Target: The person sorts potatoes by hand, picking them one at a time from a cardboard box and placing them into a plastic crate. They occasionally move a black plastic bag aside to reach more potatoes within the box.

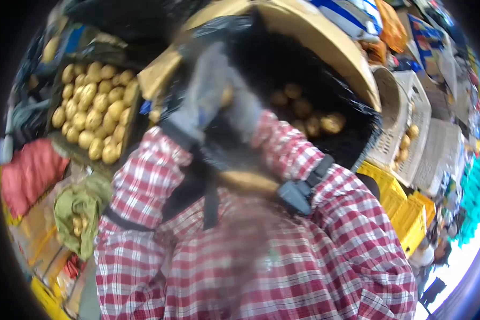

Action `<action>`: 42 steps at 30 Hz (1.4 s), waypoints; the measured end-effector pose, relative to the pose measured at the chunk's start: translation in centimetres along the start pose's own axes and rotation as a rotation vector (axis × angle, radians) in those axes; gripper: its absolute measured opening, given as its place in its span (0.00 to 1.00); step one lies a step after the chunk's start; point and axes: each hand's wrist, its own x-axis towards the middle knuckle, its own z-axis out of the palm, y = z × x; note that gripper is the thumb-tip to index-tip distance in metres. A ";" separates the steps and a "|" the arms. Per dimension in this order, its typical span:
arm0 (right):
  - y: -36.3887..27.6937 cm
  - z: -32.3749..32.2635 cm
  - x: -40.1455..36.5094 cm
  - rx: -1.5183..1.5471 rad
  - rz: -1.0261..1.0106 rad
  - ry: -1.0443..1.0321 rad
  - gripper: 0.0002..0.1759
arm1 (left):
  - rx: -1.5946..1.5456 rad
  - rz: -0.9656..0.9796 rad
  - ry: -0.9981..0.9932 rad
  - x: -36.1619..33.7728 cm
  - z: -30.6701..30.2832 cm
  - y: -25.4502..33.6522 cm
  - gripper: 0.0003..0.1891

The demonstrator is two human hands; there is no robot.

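Note:
Grey gloves cover both of my hands, and motion smears them over a large box lined with a black plastic bag (pixel 352 152). My left hand (pixel 197 96) reaches up and inward from the left. My right hand (pixel 245 109) is close beside it, to the right. Between the two gloves shows a potato (pixel 227 96); which hand holds it, if either, I cannot make out. The fingers are too blurred to read. Several potatoes (pixel 313 126) lie in the black liner to the right of my hands.
At the left stands a dark crate full of potatoes (pixel 93 112). Below it are a red sack (pixel 32 173) and an open green sack (pixel 72 210) with a few potatoes inside. White baskets (pixel 410 133) and yellow crates (pixel 397 205) are at the right. A cardboard rim (pixel 325 37) surrounds the liner.

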 end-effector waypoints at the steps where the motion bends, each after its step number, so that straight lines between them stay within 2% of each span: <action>1: -0.3 1.1 -0.9 -0.118 -0.011 0.084 0.26 | -0.145 -0.017 0.056 0.0 -0.3 -0.2 0.24; 2: -0.6 2.2 -1.8 -0.236 -0.012 0.169 0.27 | -0.236 0.004 0.106 0.4 -0.7 -0.7 0.25; 3: -1.0 3.7 -2.4 -0.384 -0.068 0.271 0.26 | -0.086 0.116 0.135 1.0 -1.7 -0.4 0.26; 4: -1.0 0.4 -0.4 -0.442 -0.060 0.185 0.26 | 0.754 0.485 0.290 3.9 -2.7 4.6 0.23; 5: -0.8 -2.9 0.4 -0.613 0.005 0.212 0.27 | 0.945 0.382 0.273 3.8 -6.1 3.8 0.23; 7: 0.0 -6.6 0.9 -0.965 0.164 0.228 0.27 | 0.812 0.354 0.222 3.2 -6.9 0.5 0.20; 8: 0.1 -6.4 0.0 -1.422 0.234 0.038 0.28 | 0.827 0.212 0.197 2.4 -6.6 0.2 0.19; 9: 0.1 -7.7 -0.9 -1.577 0.241 -0.132 0.28 | 0.912 0.238 0.167 2.6 -5.3 1.2 0.21; 12: -0.2 -12.8 -4.1 -1.420 0.172 -0.369 0.27 | 1.049 0.201 0.103 2.1 -5.0 1.6 0.22; 14: -3.5 -6.3 -8.6 -1.350 0.390 -0.231 0.27 | 1.048 0.228 0.087 2.6 -4.7 1.8 0.22; 15: -5.0 -4.5 -10.5 -1.318 0.513 -0.078 0.28 | 0.995 0.256 0.078 2.9 -4.7 1.5 0.23; 16: -6.1 -5.9 -11.6 -1.382 0.490 -0.088 0.30 | 0.996 0.269 0.091 3.2 -4.6 1.3 0.24; 17: -8.3 -2.4 -14.5 -1.435 0.351 -0.077 0.28 | 1.003 0.280 0.106 3.3 -4.6 1.1 0.24; 18: -10.2 -2.6 -16.4 -1.398 0.186 -0.119 0.27 | 1.031 0.283 0.109 3.5 -4.7 0.9 0.25; 19: -12.0 -1.9 -18.3 -1.307 0.073 -0.055 0.27 | 1.092 0.228 0.174 3.3 -4.1 1.3 0.25; 20: -13.8 -1.1 -20.3 -1.219 -0.043 -0.003 0.27 | 1.055 0.272 0.168 3.5 -3.8 1.8 0.25; 21: -15.9 0.9 -22.4 -1.073 -0.109 0.157 0.29 | 1.027 0.311 0.160 3.4 -3.6 2.5 0.25; 22: -17.8 1.8 -24.2 -1.010 -0.256 0.224 0.30 | 0.961 0.322 0.108 3.2 -3.1 3.0 0.25; 25: -23.4 1.9 -28.4 -0.971 -0.878 0.373 0.34 | 0.765 0.281 -0.103 2.6 -1.7 3.4 0.25; 26: -25.3 1.5 -29.1 -1.015 -1.048 0.432 0.35 | 0.765 0.254 -0.144 2.3 -1.6 2.8 0.25; 27: -27.0 1.5 -29.8 -1.142 -1.127 0.425 0.37 | 0.758 0.229 -0.182 2.1 -1.4 2.2 0.25; 29: -30.2 -0.5 -31.5 -1.490 -1.316 0.724 0.37 | 0.787 0.183 -0.196 2.1 -1.4 0.9 0.26; 32: -32.4 -4.5 -31.2 -1.579 -1.283 0.855 0.36 | 0.853 0.184 -0.205 1.8 -1.9 0.6 0.28; 33: -32.9 -6.5 -31.1 -1.928 -1.121 1.020 0.36 | 0.879 0.192 -0.210 1.9 -2.0 0.7 0.28; 35: -35.1 -11.1 -31.0 -2.615 -0.670 1.292 0.37 | 0.958 0.103 -0.264 1.8 -2.0 0.9 0.33; 36: -36.8 -14.0 -30.3 -2.633 -0.745 1.197 0.36 | 0.994 0.054 -0.272 1.8 -2.0 0.6 0.34; 38: -28.8 -2.6 -23.5 -2.098 -0.779 0.753 0.37 | 1.002 -0.071 -0.293 1.8 -1.9 1.1 0.35; 39: -28.5 -5.2 -20.4 -1.847 -0.925 0.441 0.34 | 0.969 -0.080 -0.286 1.7 -1.8 1.2 0.35; 40: -24.2 0.2 -18.4 -2.000 -0.764 0.537 0.33 | 0.935 -0.084 -0.281 1.8 -1.9 1.2 0.35; 41: -21.0 2.5 -15.6 -1.592 -0.595 0.301 0.33 | 0.902 -0.083 -0.270 2.1 -1.9 1.1 0.34; 42: -20.3 0.8 -11.9 -1.960 -0.674 0.172 0.37 | 0.886 -0.024 -0.232 2.1 -1.9 0.9 0.33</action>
